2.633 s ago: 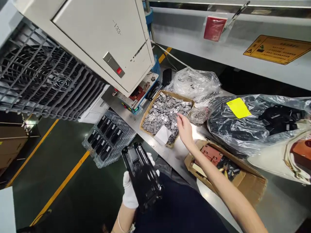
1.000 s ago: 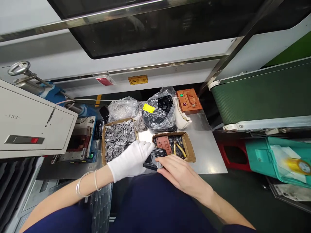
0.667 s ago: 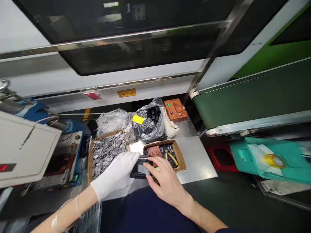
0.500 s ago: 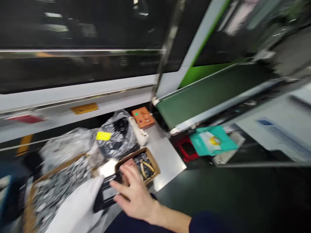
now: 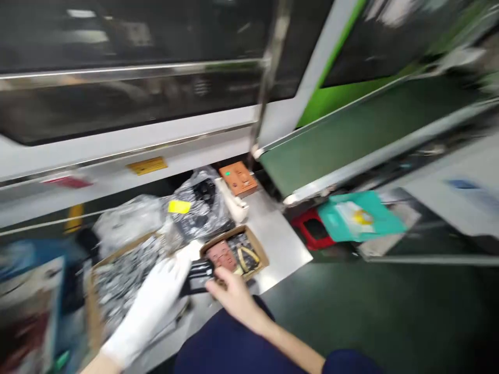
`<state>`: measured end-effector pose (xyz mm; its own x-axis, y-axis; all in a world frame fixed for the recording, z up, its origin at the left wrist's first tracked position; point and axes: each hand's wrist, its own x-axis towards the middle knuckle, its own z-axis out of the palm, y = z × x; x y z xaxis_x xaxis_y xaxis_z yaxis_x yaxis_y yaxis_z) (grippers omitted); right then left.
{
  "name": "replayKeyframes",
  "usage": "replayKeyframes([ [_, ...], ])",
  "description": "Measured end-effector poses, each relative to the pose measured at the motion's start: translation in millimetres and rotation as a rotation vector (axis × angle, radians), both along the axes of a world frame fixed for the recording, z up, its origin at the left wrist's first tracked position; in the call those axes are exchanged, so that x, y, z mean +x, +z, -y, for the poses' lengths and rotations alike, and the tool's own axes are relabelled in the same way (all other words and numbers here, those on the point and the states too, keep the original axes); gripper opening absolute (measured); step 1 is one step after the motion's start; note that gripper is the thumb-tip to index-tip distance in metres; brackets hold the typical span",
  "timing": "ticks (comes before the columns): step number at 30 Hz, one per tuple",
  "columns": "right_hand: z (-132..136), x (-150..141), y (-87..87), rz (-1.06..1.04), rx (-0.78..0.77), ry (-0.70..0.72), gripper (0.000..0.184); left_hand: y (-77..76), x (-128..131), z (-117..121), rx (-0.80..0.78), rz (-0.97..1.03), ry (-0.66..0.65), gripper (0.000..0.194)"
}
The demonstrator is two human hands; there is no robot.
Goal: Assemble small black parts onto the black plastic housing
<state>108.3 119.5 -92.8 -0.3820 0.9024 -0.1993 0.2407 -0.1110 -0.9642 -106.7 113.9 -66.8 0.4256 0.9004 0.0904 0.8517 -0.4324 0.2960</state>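
The picture is smeared by motion. My left hand (image 5: 158, 298), in a white glove, is closed around the left end of a black plastic part (image 5: 198, 276) held over the steel table (image 5: 278, 244). My bare right hand (image 5: 231, 294) touches the part's right end from below; its fingers are blurred. Just beyond the part stands a small cardboard box (image 5: 260, 248) holding a reddish block and yellow-handled pliers. To the left, a larger cardboard box (image 5: 90, 296) is filled with small grey metal pieces.
Plastic bags (image 5: 200, 213), one with a yellow label, lie behind the boxes. An orange box with buttons (image 5: 238, 179) sits at the table's back. A green conveyor (image 5: 362, 132) runs to the right. A teal bin (image 5: 360, 221) and a red stool (image 5: 312, 231) stand on the dark floor.
The view swung from the left machine and part trays to the table and then right. My left hand brought the black part to the table, and my right hand left the metal pieces and joined it.
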Motion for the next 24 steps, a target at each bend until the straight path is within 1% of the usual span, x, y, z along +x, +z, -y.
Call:
replayKeyframes([
  [1, -3, 3, 2.5, -0.071, -0.084, 0.034, 0.05, 8.6, -7, 8, 0.007, -0.075, 0.0, 0.053],
  [3, -12, 3, 1.3, -0.187, -0.234, 0.149, 0.054, 21.5, -13, 15, 0.019, -0.189, -0.03, 0.054],
  [5, -16, -3, -1.3, -0.252, -0.328, 0.235, 0.057, 27.4, -15, 17, 0.009, -0.229, -0.037, 0.053],
  [6, -16, -6, -1.6, -0.267, -0.349, 0.251, 0.057, 28.7, -15, 18, -0.007, -0.245, -0.027, 0.055],
  [9, -12, -14, 1.0, -0.275, -0.363, 0.237, 0.051, 31.5, -19, 23, -0.065, -0.273, 0.004, 0.057],
  [13, -10, -24, 4.1, -0.247, -0.371, 0.22, 0.056, 37.3, -28, 30, -0.144, -0.24, 0.066, 0.056],
  [16, -12, -30, 5.9, -0.234, -0.405, 0.246, 0.053, 39.9, -34, 33, -0.19, -0.246, 0.085, 0.058],
  [18, -12, -34, 7.2, -0.227, -0.435, 0.273, 0.052, 39.1, -38, 34, -0.222, -0.27, 0.088, 0.058],
  [21, -10, -38, 7.3, -0.2, -0.46, 0.296, 0.052, 34.1, -41, 38, -0.228, -0.296, 0.085, 0.058],
  [24, -8, -40, 4.9, -0.159, -0.449, 0.303, 0.056, 26.6, -42, 45, -0.201, -0.243, 0.102, 0.057],
])
